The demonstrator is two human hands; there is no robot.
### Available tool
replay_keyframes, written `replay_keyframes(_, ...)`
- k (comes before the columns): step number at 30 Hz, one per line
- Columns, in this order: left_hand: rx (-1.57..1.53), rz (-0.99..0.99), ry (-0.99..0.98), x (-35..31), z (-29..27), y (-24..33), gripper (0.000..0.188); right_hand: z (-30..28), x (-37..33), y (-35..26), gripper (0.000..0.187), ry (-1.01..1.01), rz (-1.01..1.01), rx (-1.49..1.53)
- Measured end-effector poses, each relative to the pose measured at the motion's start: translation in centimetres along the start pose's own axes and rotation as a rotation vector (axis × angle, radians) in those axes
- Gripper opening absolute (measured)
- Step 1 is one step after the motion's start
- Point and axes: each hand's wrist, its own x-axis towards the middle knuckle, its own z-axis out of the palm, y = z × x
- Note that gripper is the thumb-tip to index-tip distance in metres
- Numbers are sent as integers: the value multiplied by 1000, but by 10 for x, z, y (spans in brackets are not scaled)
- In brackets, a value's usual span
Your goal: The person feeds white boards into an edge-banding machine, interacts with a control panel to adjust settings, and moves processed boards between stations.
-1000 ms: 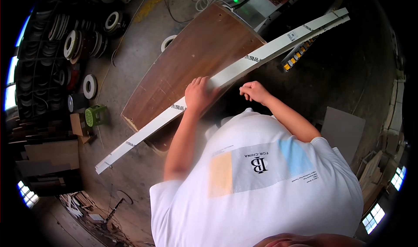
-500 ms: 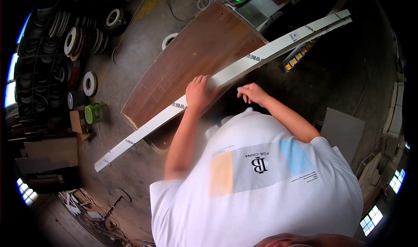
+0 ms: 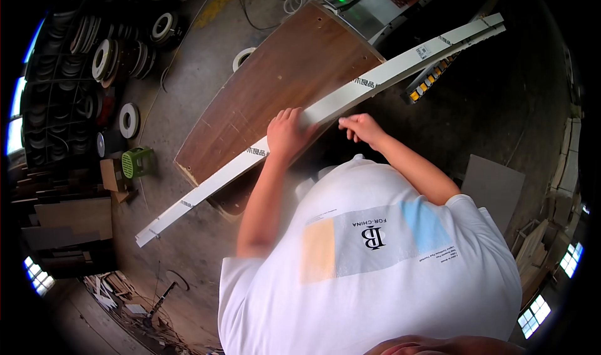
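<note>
A long, narrow white board (image 3: 335, 103) with dark print and a label lies slantwise across a brown wooden tabletop (image 3: 275, 73), its two ends jutting past the top. At the far right end it looks layered. My left hand (image 3: 289, 134) is laid over the middle of the board, fingers on its far side and thumb toward the near edge, gripping it. Just right of that, my right hand (image 3: 364, 129) hovers by the board's near edge with fingers curled in a pinch. Whatever is between those fingertips, if anything, is too small to make out.
Rolls of edge strip (image 3: 129, 120) and a green plastic stool (image 3: 136, 162) stand on the floor at left, near dark racks. A machine (image 3: 369, 17) with a green light is at the far side. Below the board's right part is a yellow-and-black piece (image 3: 429, 84). A grey panel (image 3: 491, 183) leans at right.
My right hand has moved slightly up, closer to the board's near edge, its fingers drawn tighter together. My left hand and the board have stayed in place.
</note>
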Motion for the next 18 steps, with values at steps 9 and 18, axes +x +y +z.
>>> replay_keyframes(9,-32,1,26,-1,1,0,41,15,1,3,27,-121,34,-121)
replay_keyframes(18,-149,-66,5,1,3,-6,26,21,13,-4,31,38,21,124)
